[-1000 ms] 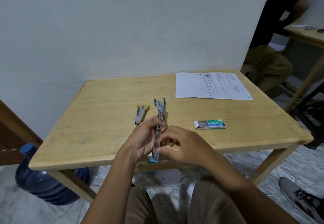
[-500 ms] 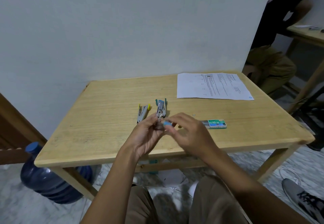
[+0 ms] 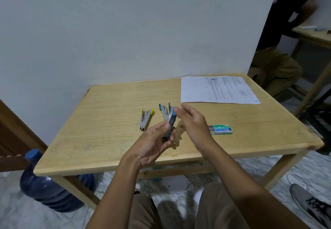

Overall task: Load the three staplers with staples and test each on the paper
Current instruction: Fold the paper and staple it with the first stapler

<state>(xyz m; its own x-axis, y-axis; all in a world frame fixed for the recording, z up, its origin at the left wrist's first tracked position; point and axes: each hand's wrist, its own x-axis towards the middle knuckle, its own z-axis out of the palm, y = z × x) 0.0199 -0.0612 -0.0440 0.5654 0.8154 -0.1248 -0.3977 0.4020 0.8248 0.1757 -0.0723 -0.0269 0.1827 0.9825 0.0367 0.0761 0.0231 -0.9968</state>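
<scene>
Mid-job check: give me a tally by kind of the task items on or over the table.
Staplers: 3 (yellow stapler, green stapler, blue stapler held in the left hand)
Staple boxes: 1 (staple box)
Paper: 1 (paper)
Total: 5

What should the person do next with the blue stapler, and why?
Probably carry the blue stapler to the paper and test it: it looks folded shut in the left hand, the right hand just touches its tip, and the paper lies apart to the right.
</scene>
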